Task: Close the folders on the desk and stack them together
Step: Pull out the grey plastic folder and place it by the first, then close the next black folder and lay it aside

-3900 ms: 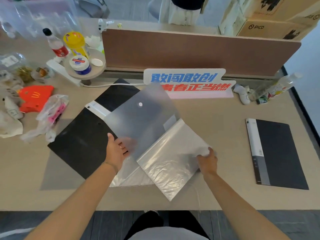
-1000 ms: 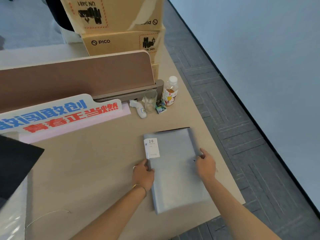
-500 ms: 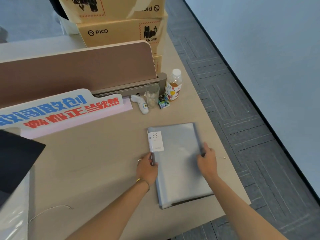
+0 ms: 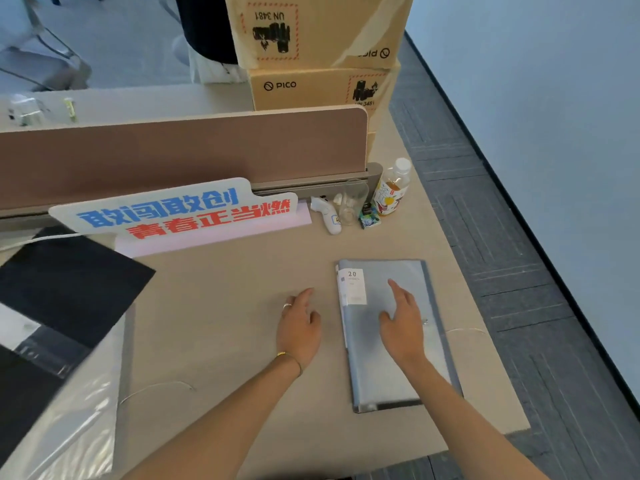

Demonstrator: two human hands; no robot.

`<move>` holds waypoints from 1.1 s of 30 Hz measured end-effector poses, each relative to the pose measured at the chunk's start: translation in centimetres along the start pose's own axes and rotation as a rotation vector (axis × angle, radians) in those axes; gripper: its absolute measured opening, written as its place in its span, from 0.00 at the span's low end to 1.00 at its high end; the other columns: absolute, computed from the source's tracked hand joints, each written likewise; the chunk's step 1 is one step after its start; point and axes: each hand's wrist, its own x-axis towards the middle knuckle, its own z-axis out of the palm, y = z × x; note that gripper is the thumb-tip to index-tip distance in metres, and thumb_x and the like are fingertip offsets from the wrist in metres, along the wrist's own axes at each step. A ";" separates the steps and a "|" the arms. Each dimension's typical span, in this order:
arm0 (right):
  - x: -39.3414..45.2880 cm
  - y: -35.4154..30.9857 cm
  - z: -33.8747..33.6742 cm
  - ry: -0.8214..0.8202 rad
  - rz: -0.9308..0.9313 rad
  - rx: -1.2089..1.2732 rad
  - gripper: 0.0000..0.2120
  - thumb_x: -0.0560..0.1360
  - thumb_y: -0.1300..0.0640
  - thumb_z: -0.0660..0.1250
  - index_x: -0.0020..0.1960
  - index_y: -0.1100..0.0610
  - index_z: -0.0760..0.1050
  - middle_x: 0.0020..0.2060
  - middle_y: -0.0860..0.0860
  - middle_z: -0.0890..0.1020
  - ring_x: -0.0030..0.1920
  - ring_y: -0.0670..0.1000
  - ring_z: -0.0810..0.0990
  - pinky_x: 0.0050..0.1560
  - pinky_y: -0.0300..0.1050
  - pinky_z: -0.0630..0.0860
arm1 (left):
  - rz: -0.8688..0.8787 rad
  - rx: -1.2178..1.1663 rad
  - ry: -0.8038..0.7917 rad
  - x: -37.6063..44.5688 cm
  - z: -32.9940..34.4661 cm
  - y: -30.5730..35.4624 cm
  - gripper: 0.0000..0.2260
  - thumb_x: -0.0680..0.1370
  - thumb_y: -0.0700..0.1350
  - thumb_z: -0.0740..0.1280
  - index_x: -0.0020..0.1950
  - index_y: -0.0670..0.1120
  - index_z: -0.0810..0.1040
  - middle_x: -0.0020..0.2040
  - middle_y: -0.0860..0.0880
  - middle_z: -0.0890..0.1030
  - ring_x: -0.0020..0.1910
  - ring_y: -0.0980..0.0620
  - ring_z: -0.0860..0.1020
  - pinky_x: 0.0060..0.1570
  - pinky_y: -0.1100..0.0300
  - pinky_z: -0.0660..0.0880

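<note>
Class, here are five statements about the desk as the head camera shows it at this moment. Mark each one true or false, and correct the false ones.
1. The grey folder lies closed on the desk. True.
2. The left hand rests on the grey folder. False: it is over bare desk, left of the folder.
3. The right hand is over the grey folder's cover, fingers spread. True.
4. The white label reads 50. False: it reads 20.
5. The bottle lies on its side. False: it stands upright beside the glass.
</note>
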 end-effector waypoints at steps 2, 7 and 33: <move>-0.9 -2.6 1.8 -0.010 -0.069 0.023 0.33 0.75 0.68 0.65 0.77 0.52 0.63 0.71 0.54 0.72 0.71 0.56 0.70 0.67 0.47 0.69 | 0.058 0.004 0.025 -0.4 -2.3 -0.3 0.23 0.77 0.41 0.60 0.71 0.54 0.73 0.62 0.50 0.74 0.59 0.50 0.76 0.61 0.54 0.74; -4.0 -9.3 6.3 -0.102 -0.191 0.009 0.34 0.75 0.68 0.64 0.78 0.50 0.62 0.75 0.51 0.68 0.74 0.54 0.66 0.67 0.45 0.67 | 0.161 0.007 0.126 -1.2 -8.6 -2.1 0.23 0.77 0.41 0.61 0.72 0.53 0.72 0.63 0.50 0.74 0.61 0.47 0.76 0.63 0.51 0.74; -17.6 -31.6 38.0 -0.683 0.123 0.184 0.22 0.77 0.65 0.64 0.70 0.53 0.73 0.50 0.53 0.81 0.51 0.55 0.82 0.56 0.47 0.80 | -0.428 0.026 0.365 -8.4 -38.6 -33.1 0.23 0.80 0.43 0.64 0.76 0.53 0.68 0.76 0.47 0.69 0.70 0.44 0.74 0.71 0.48 0.72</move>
